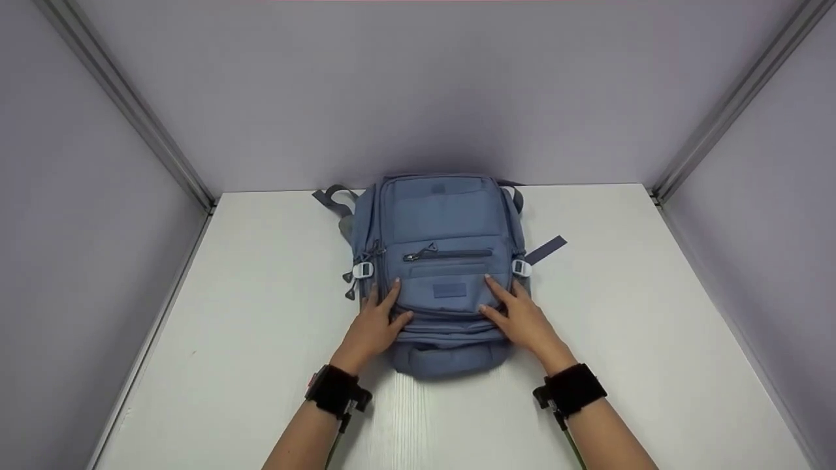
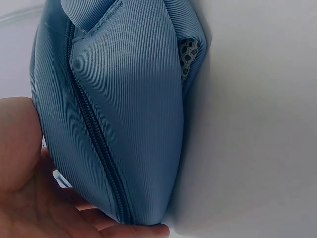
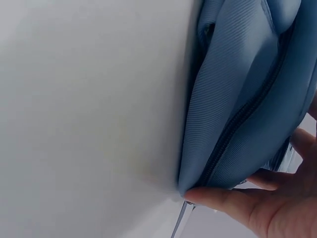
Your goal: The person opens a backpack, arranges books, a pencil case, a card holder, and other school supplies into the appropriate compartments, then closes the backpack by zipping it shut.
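A blue-grey backpack (image 1: 444,222) lies flat on the white table (image 1: 261,313), front side up, its base toward me. My left hand (image 1: 379,313) rests on the left of its lower front pocket, fingers straight and spread. My right hand (image 1: 516,310) lies the same way on the right side. In the left wrist view the backpack (image 2: 124,109) fills the frame with my left hand (image 2: 20,168) against its zipped edge. The right wrist view shows the backpack (image 3: 242,99) and my right hand (image 3: 277,208) touching its side seam.
Grey walls with metal corner rails (image 1: 130,104) close the table on three sides. A grey strap (image 1: 333,196) sticks out at the bag's far left, another strap (image 1: 545,249) at its right. White buckles (image 1: 363,269) sit on both sides. Bare tabletop (image 1: 653,313) lies either side.
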{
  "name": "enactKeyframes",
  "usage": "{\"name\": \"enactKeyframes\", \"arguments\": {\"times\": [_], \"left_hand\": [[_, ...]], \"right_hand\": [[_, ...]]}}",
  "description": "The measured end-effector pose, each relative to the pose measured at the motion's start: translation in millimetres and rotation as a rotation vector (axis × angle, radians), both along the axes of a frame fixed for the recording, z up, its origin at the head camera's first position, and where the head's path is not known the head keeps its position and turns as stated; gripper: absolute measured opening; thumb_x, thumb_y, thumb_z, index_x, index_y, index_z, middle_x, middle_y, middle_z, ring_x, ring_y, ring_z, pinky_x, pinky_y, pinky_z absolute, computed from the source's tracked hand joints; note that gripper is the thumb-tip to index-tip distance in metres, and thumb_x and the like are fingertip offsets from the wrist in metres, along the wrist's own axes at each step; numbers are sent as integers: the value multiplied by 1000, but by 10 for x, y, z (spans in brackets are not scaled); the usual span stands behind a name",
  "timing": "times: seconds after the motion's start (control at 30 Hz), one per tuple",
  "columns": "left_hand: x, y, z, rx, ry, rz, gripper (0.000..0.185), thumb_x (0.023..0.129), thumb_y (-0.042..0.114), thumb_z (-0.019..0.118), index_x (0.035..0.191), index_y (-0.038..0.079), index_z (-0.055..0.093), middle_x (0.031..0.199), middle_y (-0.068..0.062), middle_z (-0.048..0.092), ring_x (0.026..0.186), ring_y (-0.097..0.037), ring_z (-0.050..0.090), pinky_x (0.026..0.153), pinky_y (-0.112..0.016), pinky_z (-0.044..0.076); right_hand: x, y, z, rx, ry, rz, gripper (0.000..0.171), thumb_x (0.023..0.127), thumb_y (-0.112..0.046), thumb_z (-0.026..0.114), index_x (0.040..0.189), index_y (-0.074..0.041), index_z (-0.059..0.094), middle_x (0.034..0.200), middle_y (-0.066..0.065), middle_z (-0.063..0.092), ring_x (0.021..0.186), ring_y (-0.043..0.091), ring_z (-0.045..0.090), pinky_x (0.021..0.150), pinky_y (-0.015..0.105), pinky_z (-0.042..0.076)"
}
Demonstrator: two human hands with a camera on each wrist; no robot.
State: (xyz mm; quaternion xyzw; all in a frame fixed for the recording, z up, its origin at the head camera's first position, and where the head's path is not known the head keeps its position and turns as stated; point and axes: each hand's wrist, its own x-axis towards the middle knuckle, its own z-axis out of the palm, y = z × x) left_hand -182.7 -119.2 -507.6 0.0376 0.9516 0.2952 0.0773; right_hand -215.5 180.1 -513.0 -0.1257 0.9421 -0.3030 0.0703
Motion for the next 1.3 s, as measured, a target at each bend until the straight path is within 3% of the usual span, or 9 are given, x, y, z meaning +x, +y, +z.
{"name": "enactKeyframes", "arguments": {"times": [0.37,0.77,1.07,1.3], "left_hand": [[-157,3,-21,-14,23,14,71,98,50,54,157,25,22,157,-30,13,139,-51,24,96,-59,41],[-296,34,-29,-50,10,2,71,97,55,51,157,29,21,157,-28,17,137,-49,30,89,-59,46],[-296,-74,70,-130,38,-38,67,99,55,48,156,29,25,155,-25,27,133,-46,39,89,-59,46],[-233,-316,221,-192,151,-2,59,100,49,50,150,18,42,144,-25,45,120,-44,53,82,-56,50]], "right_hand": [[-205,-23,-11,8,-9,13,66,97,-44,59,154,-24,33,154,33,21,135,50,33,103,60,33],[-294,52,20,19,-42,1,66,97,-47,57,155,-27,31,154,31,21,134,50,34,103,60,34],[-303,78,108,82,69,-19,59,98,-39,60,151,-24,40,153,30,25,131,51,38,95,63,39],[-361,228,254,163,235,-63,57,99,-31,59,152,-23,39,153,24,30,137,49,29,87,66,44]]}}
